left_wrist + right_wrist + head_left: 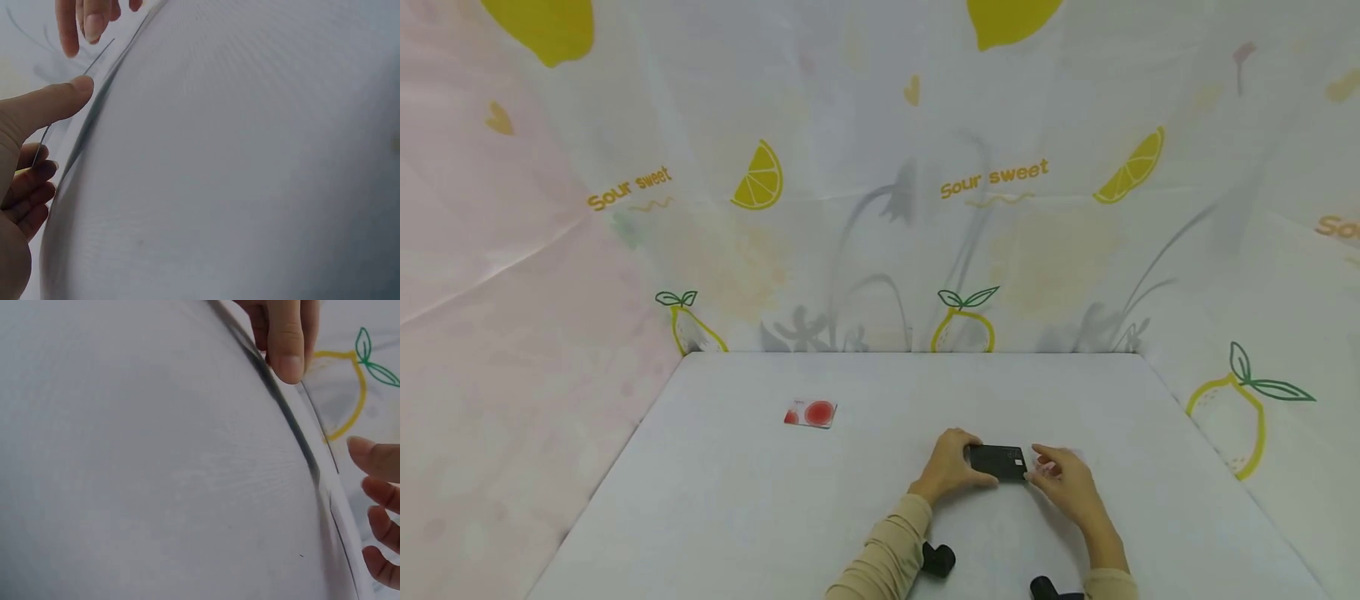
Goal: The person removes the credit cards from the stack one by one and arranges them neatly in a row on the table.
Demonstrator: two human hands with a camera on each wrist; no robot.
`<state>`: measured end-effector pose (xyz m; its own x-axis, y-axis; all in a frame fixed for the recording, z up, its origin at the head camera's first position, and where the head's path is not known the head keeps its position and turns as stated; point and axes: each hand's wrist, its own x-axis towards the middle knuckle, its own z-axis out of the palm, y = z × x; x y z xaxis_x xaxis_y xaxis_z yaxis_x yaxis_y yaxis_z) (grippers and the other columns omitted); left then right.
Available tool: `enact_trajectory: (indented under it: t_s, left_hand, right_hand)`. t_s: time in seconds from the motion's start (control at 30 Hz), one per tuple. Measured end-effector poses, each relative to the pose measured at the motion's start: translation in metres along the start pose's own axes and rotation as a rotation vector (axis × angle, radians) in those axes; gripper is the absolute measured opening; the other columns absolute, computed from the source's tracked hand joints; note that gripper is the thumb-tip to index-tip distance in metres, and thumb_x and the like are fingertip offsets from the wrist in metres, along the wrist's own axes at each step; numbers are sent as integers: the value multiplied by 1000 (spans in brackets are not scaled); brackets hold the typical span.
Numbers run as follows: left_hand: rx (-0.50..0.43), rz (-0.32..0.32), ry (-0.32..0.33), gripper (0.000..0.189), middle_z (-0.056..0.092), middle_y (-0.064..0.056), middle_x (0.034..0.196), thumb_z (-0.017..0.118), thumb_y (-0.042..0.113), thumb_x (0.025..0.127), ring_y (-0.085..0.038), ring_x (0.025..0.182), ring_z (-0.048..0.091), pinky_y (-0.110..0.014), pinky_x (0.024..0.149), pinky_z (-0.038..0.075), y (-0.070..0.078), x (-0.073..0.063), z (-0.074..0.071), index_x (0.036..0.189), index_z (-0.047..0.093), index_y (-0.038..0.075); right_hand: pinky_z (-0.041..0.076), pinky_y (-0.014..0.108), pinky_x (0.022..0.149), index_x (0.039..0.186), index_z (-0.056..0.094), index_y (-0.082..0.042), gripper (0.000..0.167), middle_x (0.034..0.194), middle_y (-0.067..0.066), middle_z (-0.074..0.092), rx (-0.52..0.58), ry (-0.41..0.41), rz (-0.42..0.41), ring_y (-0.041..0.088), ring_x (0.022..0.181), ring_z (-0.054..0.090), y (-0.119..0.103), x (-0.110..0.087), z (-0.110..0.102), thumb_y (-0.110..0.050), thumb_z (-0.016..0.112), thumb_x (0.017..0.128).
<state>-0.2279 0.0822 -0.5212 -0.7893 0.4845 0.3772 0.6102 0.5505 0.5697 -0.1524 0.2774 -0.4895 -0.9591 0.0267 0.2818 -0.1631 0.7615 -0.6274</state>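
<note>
My left hand pinches a thin black card by its left end, thumb on the near side and fingers on the far side. A small white square shows near the card's right end. In the left wrist view the card appears edge-on as a thin dark line, partly hidden behind the left thumb. My right hand is at the card's right end, its fingers loosely bent and holding nothing. The right thumb is close beside the card's end in the right wrist view.
A white card with red round prints lies on the white table, farther back and to the left. Something pale and pinkish shows behind the right hand. A lemon-printed cloth hangs behind the table.
</note>
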Motion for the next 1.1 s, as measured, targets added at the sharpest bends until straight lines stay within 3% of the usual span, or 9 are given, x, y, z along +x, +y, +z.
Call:
enact_trajectory:
  t_s: [0.13, 0.27, 0.5, 0.9, 1.1]
  left_hand:
    - [6, 20, 0, 52, 67, -1, 90, 89, 35, 57, -10, 87, 56, -20, 80, 44, 0, 0, 3, 96, 71, 6]
    - [17, 39, 13, 52, 66, -1, 89, 89, 37, 57, -10, 87, 54, -19, 79, 43, 1, -1, 8, 95, 71, 6]
    - [35, -16, -16, 53, 58, -2, 95, 88, 38, 60, -13, 92, 49, -23, 84, 42, 6, 1, 13, 99, 70, 8]
    - [159, -7, -26, 58, 57, -2, 98, 85, 49, 59, -15, 93, 47, -28, 84, 38, 10, 4, 19, 101, 71, 11]
    - [211, -43, -41, 58, 55, -1, 99, 81, 54, 62, -14, 94, 45, -27, 82, 36, 16, 4, 19, 103, 70, 15]
  right_hand:
    - [49, 44, 71, 108, 64, 8, 43, 92, 16, 62, -83, -88, -37, 31, 82, 59, -1, 7, -1, -11, 79, 72]
    - [47, 50, 70, 106, 66, 7, 40, 95, 18, 62, -138, -154, 8, 36, 87, 60, 0, 13, -1, -14, 78, 73]
    - [44, 56, 68, 107, 68, 2, 39, 99, 20, 63, -218, -224, 54, 43, 92, 58, 5, 19, -2, -19, 76, 75]
    - [39, 58, 71, 110, 67, 2, 39, 107, 23, 60, -225, -225, 76, 47, 97, 52, 11, 15, -7, -19, 74, 78]
    - [39, 58, 72, 110, 67, 2, 38, 105, 23, 59, -222, -211, 103, 46, 96, 52, 15, 13, -8, -20, 73, 79]
